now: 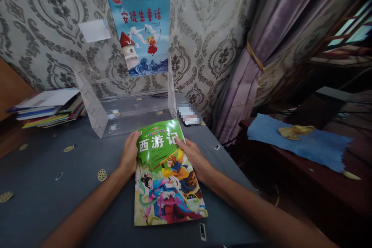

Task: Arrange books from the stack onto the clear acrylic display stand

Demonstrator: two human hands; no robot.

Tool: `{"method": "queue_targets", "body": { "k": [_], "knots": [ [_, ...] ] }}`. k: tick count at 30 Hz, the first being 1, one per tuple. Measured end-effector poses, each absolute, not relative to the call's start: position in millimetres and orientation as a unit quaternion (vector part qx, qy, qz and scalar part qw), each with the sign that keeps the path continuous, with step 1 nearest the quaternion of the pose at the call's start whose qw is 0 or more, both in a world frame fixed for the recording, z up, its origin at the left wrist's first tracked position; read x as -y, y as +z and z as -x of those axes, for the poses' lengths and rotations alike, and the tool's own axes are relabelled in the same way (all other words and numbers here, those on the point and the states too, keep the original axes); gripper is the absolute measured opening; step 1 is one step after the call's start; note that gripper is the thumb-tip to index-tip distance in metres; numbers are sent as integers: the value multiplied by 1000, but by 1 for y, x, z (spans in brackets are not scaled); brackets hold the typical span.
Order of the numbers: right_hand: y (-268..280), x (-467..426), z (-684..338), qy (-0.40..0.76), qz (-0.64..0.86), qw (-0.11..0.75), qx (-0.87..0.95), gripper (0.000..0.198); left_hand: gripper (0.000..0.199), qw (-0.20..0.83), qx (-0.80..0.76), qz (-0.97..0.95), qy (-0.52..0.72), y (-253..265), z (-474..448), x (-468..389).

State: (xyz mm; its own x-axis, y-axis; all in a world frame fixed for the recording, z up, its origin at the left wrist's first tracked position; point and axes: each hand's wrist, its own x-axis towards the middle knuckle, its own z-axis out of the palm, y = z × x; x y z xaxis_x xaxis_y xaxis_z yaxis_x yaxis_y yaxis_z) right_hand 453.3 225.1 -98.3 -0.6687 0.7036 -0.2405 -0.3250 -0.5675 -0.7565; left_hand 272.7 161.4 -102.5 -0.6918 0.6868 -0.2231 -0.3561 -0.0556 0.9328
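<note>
A paperback book (168, 174) with a green, colourfully illustrated cover is held between my two hands over the grey table, its front facing me. My left hand (130, 151) grips its left edge near the top, the fingers mostly hidden beneath. On the opposite edge, my right hand (196, 159) holds it with the thumb on the cover and the other fingers behind. Just beyond the book stands a clear acrylic rack (94, 114). Behind the rack, a blue storybook cover (142, 15) is upright against the patterned wall.
A stack of books and papers (52, 106) lies on the grey table (72, 190) at the left. A blurred-out item (188, 115) is right of the rack. A purple curtain (250, 58) hangs at the right, near a dark red table with a blue cloth (267, 131).
</note>
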Motion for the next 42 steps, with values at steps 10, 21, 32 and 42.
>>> {"method": "queue_targets", "body": {
  "k": [10,21,32,42],
  "knots": [
    [-95,-222,-454,821,289,305,386,46,35,96,-675,-513,522,-104,-275,-150],
    [-92,-221,-456,830,278,320,362,44,33,178,-668,-520,502,-89,-297,-126],
    [-52,-199,-423,805,288,310,417,48,34,316,-623,-331,635,-96,-299,-118],
    [-39,-188,-398,767,280,307,489,46,51,383,-547,-325,670,-77,-279,-116]
  ]
}}
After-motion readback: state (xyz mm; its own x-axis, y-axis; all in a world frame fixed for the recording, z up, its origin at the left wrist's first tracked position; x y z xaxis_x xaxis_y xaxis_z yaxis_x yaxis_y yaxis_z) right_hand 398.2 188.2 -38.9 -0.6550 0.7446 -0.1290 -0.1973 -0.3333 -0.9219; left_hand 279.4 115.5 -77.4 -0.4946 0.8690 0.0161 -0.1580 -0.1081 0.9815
